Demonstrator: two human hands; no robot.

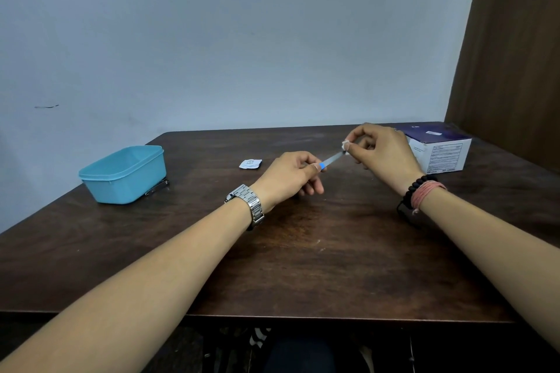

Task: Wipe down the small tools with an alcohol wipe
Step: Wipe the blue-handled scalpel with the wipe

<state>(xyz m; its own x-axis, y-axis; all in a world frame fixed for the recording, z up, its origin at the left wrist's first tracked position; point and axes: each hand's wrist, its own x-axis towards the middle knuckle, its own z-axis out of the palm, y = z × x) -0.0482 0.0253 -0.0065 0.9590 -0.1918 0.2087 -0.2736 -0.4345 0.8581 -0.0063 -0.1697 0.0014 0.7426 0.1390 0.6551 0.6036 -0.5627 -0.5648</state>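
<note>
Slim tool [331, 158] between hands, left hand [291, 179] gripping, right hand [380, 151] pinching wipe [346, 145]

tub [124, 174]: light blue | table [303, 251]: dark brown woodgrain | box [436, 148]: purple top, white sides | wipe [345, 145]: white

no wording can be read anywhere. the white side of the box [442, 157] at the far right of the surface [303, 251] carries a printed label of lined rows, and its dark purple top bears a small pale sticker, all too blurred to make out. the torn white packet [250, 164] lying mid-surface shows small print and a square code, also illegible.
</note>
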